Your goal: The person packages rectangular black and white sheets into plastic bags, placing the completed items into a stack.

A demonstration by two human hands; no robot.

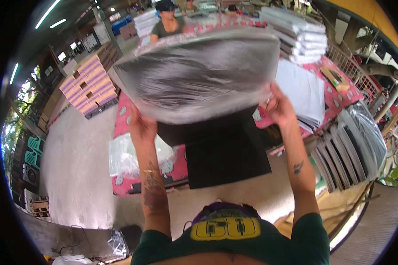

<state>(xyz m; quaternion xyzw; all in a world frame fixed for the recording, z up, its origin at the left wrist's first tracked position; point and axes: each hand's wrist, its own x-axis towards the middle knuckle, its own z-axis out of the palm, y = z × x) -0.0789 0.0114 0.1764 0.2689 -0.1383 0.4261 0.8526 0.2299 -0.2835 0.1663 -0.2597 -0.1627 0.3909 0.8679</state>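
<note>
A flat dark panel in a clear plastic bag (199,73) is held up over the table, its far side raised. My left hand (142,126) grips its near left corner, fingers partly behind the plastic. At the near right corner my right hand (278,105) pinches the bag's edge between thumb and fingers. Below the panel a black sheet (227,161) lies on the table and hangs past its near edge. Beside my left forearm is a pile of clear plastic bags (119,154). White sheets (303,90) lie stacked beyond my right hand.
The table has a pink patterned cover (177,170). Wrapped panels are stacked at the far right (298,35), and more panels (349,145) lean at the right. Cartons (90,84) stand left on the floor. A person (168,26) is behind the table.
</note>
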